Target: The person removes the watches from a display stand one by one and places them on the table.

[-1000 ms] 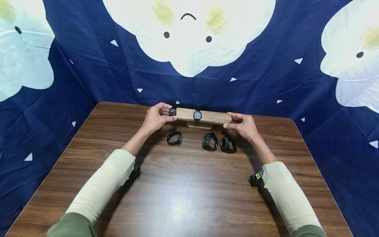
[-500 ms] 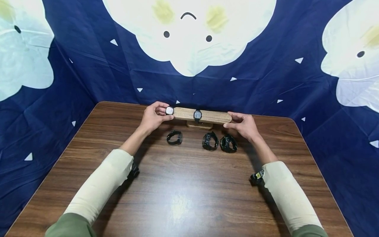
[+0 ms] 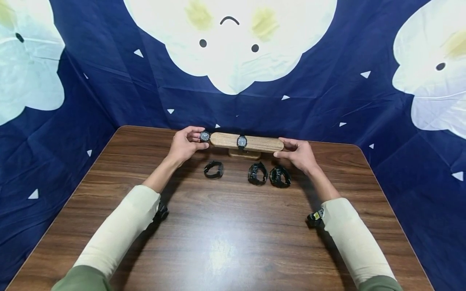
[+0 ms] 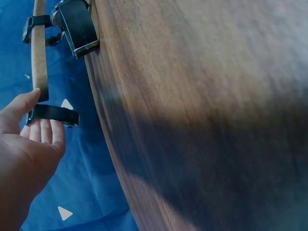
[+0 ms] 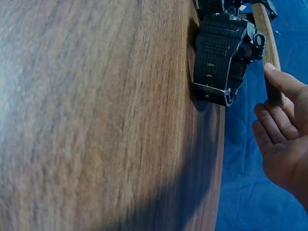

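Observation:
My left hand [image 3: 183, 145] pinches a square-faced black watch [image 3: 205, 136] just beyond the left end of a wooden watch stand [image 3: 262, 144]. In the left wrist view, the closed strap of this watch [image 4: 55, 113] hangs off the bar's tip, between thumb and fingers. At the opposite end, my right hand [image 3: 300, 154] grips the bar's rounded tip; the thumb lies on one side in the right wrist view, with the fingers bent at the other. A second square black watch [image 3: 242, 141] is strapped round the middle of the bar.
In front of the stand's base [image 3: 244, 154], a slim black watch [image 3: 213, 169] stands on the brown table [image 3: 218, 226] at left. Two chunky black watches, a left one [image 3: 257, 173] and a right one [image 3: 280, 176], stand at right. A blue cloth [image 3: 145, 93] hangs behind.
My left hand has moved left with the watch, from right at the bar's left end to just off it, baring that tip. My right hand keeps its grip.

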A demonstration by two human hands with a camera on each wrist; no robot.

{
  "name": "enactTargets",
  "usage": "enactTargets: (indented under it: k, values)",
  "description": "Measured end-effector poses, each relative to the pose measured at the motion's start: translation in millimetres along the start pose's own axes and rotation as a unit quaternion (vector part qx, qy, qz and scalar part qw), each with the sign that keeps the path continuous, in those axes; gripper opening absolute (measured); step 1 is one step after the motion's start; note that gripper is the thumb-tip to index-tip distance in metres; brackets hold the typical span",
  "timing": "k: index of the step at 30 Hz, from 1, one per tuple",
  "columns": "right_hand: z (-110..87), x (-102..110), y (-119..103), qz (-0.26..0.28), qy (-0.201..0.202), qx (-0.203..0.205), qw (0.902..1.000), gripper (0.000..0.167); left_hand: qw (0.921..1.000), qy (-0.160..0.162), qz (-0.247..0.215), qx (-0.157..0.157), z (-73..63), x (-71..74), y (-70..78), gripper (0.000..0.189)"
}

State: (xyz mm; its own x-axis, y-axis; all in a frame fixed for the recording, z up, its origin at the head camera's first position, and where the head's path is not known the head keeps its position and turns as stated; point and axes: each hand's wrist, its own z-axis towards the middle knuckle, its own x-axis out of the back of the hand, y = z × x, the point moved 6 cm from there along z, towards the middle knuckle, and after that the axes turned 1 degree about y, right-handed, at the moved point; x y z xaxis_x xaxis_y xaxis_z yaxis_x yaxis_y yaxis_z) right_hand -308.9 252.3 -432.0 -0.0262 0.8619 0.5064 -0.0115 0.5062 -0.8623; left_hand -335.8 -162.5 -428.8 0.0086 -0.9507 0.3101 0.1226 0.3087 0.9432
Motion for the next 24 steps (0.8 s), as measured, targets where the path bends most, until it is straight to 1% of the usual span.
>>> enactTargets:
  k: [5, 14, 19, 24]
  values:
    - [-0.3, -0.2, -0.3, -0.004, -0.002, -0.003, 1.0000, 0.069, 0.9999, 0.000, 0.015, -0.001, -2.0, 2.7, 1.3, 0.060]
    - [-0.7, -0.4, -0.5, 0.003, -0.001, -0.002, 1.0000, 0.068, 0.9994, -0.004, 0.030, -0.018, -5.1, 3.8, 3.8, 0.062]
    - [-1.0, -0.4, -1.2, 0.002, -0.001, -0.002, 1.0000, 0.068, 0.9980, 0.012, 0.050, -0.036, -6.8, 6.7, 6.0, 0.057]
    - [-1.2, -0.5, -1.9, 0.001, -0.002, -0.003, 1.0000, 0.068, 0.9935, 0.035, 0.093, -0.056, -10.4, 10.3, 10.2, 0.051]
